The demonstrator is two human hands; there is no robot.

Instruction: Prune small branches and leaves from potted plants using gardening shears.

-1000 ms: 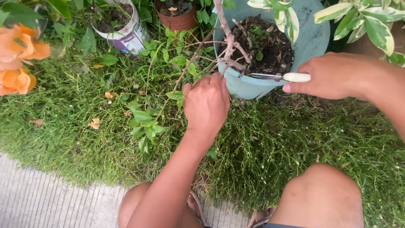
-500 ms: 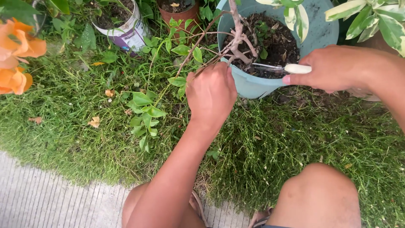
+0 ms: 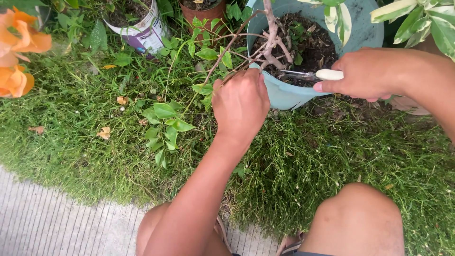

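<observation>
My left hand (image 3: 241, 105) is closed around a thin brown branch (image 3: 222, 56) just left of centre in the upper half of the frame, the fingers curled over it so I cannot see the grip point itself. My right hand (image 3: 367, 75) sits at upper right, wrapped around the white handle of a pair of scissors (image 3: 310, 74); the dark blades point left over the soil, toward the woody stem (image 3: 272, 35).

That stem rises from a pale blue pot (image 3: 284, 95) at top centre, filled with dark soil and dry bits. Its thin side shoots spread left and cross one another, crowding the space between the blades and my left hand. The branch I hold runs up toward the stem and carries small green leaves (image 3: 163, 125) that hang over the grass (image 3: 308, 161) to the left.

Variegated cream-and-green leaves (image 3: 422, 21) overhang the upper right corner. A white pot (image 3: 142, 31) and a terracotta pot (image 3: 204, 12) stand along the top edge, orange flowers (image 3: 19, 52) at far left. A concrete strip (image 3: 52, 223) fills the lower left; my knees (image 3: 355, 223) show at the bottom.
</observation>
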